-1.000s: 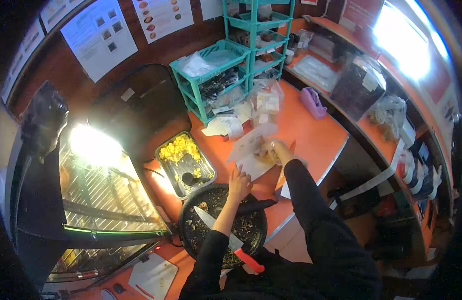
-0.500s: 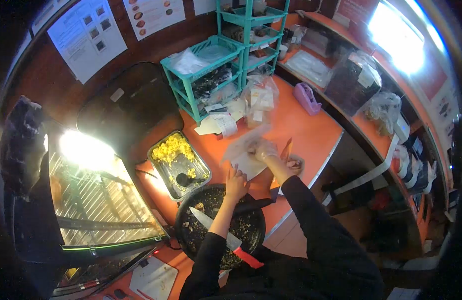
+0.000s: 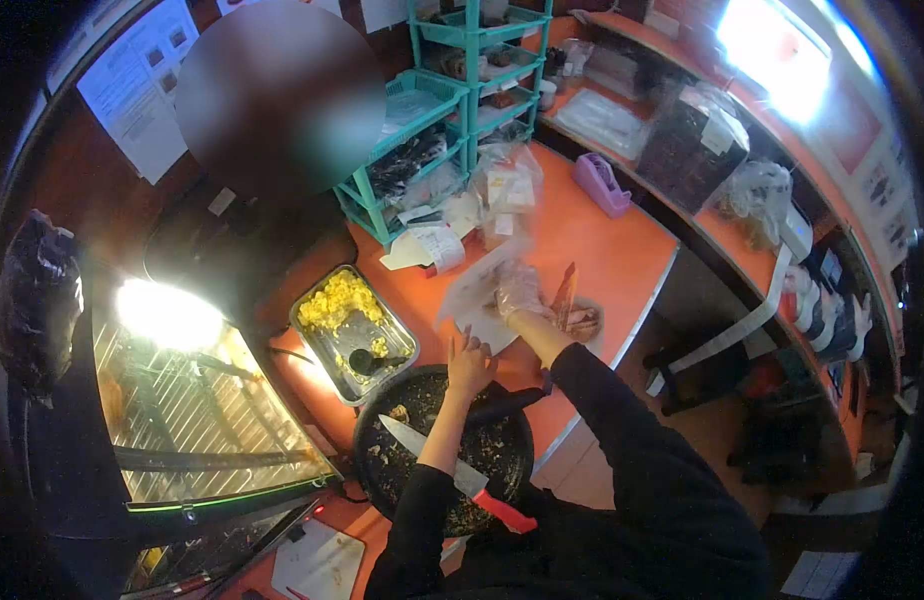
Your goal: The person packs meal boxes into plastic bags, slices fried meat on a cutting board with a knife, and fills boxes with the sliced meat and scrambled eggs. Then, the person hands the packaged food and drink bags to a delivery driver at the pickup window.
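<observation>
Lying on the worktop (image 3: 637, 240) between the two hands, the white paper (image 3: 470, 290) has its upper part lifted in a pale, half-see-through flap. The right hand (image 3: 522, 290), in a clear glove, bends its fingers down against the paper's right side, perhaps to keep it open; whether it pinches anything is hidden. The left hand (image 3: 470, 368) is bare, its fingers partly spread near the lower edge, likely ready to steady it, though I cannot tell if it grips. Just beside the right wrist sits an open pouch (image 3: 585, 322) with brownish pieces inside, within easy reach.

Nearer the body, a red-handled knife (image 3: 427, 445) rests across the dark pan (image 3: 367, 470), under the left forearm (an awkward spot for a blade). The tray of yellow food (image 3: 342, 300) stands beside the pan, a black scoop (image 3: 362, 361) in it, and the green baskets (image 3: 357, 190) rise beyond.

Compared with the earlier frames, the view has swung a little, the pouch shows more plainly past the wrist, and a blurred patch now hides part of the wall. The knife still lies across the pan.
</observation>
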The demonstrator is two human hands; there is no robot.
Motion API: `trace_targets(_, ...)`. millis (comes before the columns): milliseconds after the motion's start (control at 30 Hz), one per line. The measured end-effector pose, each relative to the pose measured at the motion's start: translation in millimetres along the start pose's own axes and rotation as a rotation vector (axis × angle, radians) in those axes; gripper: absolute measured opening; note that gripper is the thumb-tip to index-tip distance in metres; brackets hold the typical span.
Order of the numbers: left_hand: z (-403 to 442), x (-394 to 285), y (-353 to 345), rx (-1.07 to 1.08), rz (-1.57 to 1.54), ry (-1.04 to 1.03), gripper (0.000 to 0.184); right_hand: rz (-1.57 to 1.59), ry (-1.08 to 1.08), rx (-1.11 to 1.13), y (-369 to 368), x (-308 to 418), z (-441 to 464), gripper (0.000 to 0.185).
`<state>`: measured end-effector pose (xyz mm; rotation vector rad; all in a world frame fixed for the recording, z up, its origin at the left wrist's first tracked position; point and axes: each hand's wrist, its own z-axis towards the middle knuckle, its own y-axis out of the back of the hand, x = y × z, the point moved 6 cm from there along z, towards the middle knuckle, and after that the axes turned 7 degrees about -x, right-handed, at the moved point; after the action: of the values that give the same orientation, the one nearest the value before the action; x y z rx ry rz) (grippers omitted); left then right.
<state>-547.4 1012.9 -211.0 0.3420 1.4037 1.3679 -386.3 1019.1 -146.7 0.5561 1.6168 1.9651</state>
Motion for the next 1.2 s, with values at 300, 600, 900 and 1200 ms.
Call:
trace_targets(300,-0.3,3.2,-3.0,0.039,0.077,0.078,0.018,-0.018,-0.218,0.043,-72.2,-2.8,5.4,0.023)
trace_targets(600,-4.4,-13.1,15.4,0.032,0.039,0.079,0.038,-0.111,-0.159,0.022,-27.1,9.5,-4.2,0.024)
trace_targets(900,-103.8,-73.0,149.3,-0.393,-0.319,0.111,0.015,0.135,0.291,0.079,-7.6,8.7,-4.0,0.036)
trace_targets(1200,-318.5,-40.4,213.0,-0.47,-0.554,0.722,0.015,0.644,0.529,-0.071,124.7,123.1,-233.2,0.02)
